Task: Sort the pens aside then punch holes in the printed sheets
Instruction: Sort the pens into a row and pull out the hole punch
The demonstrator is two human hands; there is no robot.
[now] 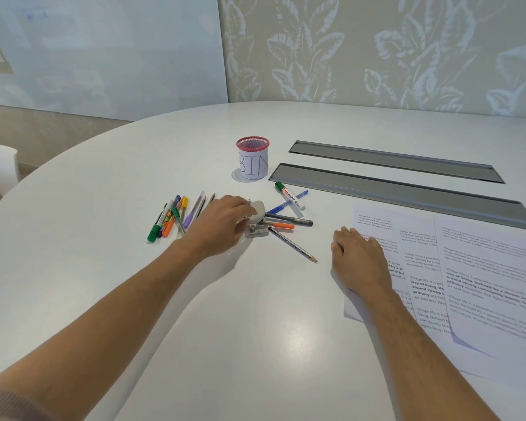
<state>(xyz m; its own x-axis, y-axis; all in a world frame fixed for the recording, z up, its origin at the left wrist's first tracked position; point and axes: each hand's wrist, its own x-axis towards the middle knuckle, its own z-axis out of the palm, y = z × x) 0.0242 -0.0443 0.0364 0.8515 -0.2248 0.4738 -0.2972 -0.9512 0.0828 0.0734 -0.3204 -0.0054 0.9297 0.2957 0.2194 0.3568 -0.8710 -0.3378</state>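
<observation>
A small grey hole punch [257,220] sits mid-table among loose pens. My left hand [219,223] reaches to it, fingers curled onto its left side and top. To its left lies a bunch of markers and pens [173,215]. To its right lie a green-capped white marker [289,199], a blue pen [287,202], a grey pen [292,220], an orange pen [281,225] and a pencil [293,246]. Several printed sheets [480,268] fan out at the right. My right hand [360,259] rests flat on the leftmost sheet's edge.
A red mesh cup labelled BIN [252,158] stands behind the pens. Two grey cable-tray lids [398,189] run across the table at the right back. The white table [240,344] curves off at the left, where a white chair [0,168] stands.
</observation>
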